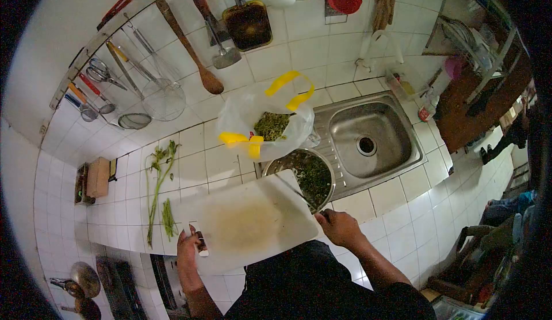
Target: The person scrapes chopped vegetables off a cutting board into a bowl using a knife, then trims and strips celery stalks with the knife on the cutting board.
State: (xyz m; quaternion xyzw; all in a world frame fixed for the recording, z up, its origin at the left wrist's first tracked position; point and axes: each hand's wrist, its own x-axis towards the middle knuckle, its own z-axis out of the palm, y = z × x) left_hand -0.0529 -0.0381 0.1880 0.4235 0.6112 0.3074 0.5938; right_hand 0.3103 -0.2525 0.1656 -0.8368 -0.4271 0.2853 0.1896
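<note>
My left hand (188, 252) grips the left end of a white cutting board (247, 222), its fingers at the handle hole. The board has a brownish stain and is held over the counter's front edge. My right hand (340, 228) is closed on the handle of a knife (300, 194), whose blade lies across the board's right edge and the bowl. Behind the board stands a metal bowl (315, 176) with chopped greens. A white plastic bag (236, 113) with yellow handles stands open behind the bowl, with green scraps inside.
Green stalks (152, 205) lie on the tiled counter (195, 147) at the left. A steel sink (374, 130) is at the right. Utensils, including a wooden spoon (210, 82), hang on the wall. A dish rack (477, 44) stands at the upper right.
</note>
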